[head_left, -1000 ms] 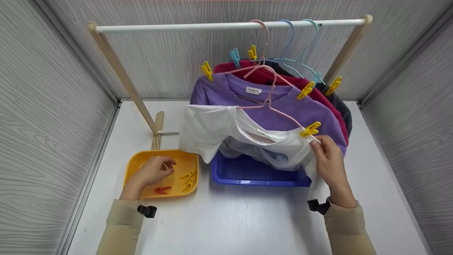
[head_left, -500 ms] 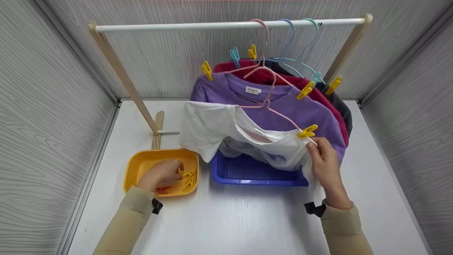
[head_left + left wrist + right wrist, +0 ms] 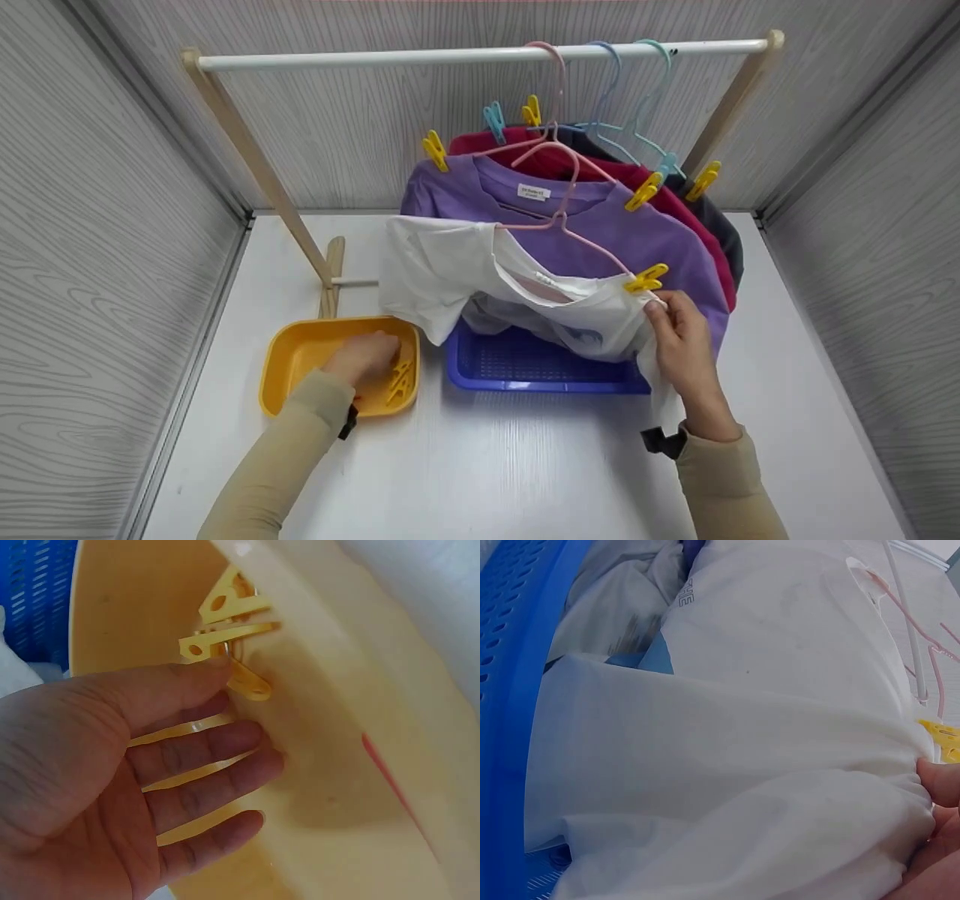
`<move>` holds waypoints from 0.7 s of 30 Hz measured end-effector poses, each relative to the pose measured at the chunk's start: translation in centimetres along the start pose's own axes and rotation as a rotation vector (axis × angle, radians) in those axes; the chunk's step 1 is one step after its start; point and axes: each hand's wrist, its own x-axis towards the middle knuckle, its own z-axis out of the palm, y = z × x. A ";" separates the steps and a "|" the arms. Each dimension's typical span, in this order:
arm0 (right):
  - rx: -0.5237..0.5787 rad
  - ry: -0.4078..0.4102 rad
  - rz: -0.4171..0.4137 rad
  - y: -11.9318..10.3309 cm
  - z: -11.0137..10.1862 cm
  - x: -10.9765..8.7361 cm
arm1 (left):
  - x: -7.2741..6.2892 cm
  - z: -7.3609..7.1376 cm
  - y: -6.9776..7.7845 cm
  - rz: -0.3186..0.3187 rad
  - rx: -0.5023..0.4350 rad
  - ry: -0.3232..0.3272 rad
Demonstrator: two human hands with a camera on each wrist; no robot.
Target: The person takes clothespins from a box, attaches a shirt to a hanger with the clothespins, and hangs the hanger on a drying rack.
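My left hand (image 3: 365, 356) is inside the yellow tray (image 3: 264, 375), at its right side. In the left wrist view its fingers reach out loosely, and the thumb tip overlaps one yellow clothespin (image 3: 247, 682). Another yellow clothespin (image 3: 225, 604) lies beside that one. My right hand (image 3: 684, 341) pinches the shoulder of a white T-shirt (image 3: 442, 262) between thumb and fingers. A pink hanger (image 3: 596, 246) runs into the shirt's neck, its hook in front of a purple shirt. One yellow clothespin (image 3: 646, 278) clips the white shirt to the hanger just above my right fingers.
A blue basket (image 3: 555, 387) stands under the white shirt. Behind, a rack's white rod (image 3: 375, 58) bears purple (image 3: 450, 187), red and dark shirts on hangers with yellow and blue clothespins. A red clothespin (image 3: 397, 791) is partly seen in the left wrist view.
My left hand has moved right and down into the yellow tray, toward the yellow clothespins. The right hand has shifted slightly left with the white T-shirt, still pinching it.
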 end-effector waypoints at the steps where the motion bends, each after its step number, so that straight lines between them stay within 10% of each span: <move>1: 0.000 0.002 -0.006 0.0 0.0 0.0 | 0.1 0.0 0.0 0.017 0.019 0.008; 12: -0.006 0.004 0.003 -0.1 0.0 0.1 | 0.0 -0.2 -0.5 0.040 0.036 0.037; 21: -0.001 -0.005 -0.018 -0.1 -0.1 0.0 | -1.6 -1.6 -2.1 -0.001 -0.194 0.014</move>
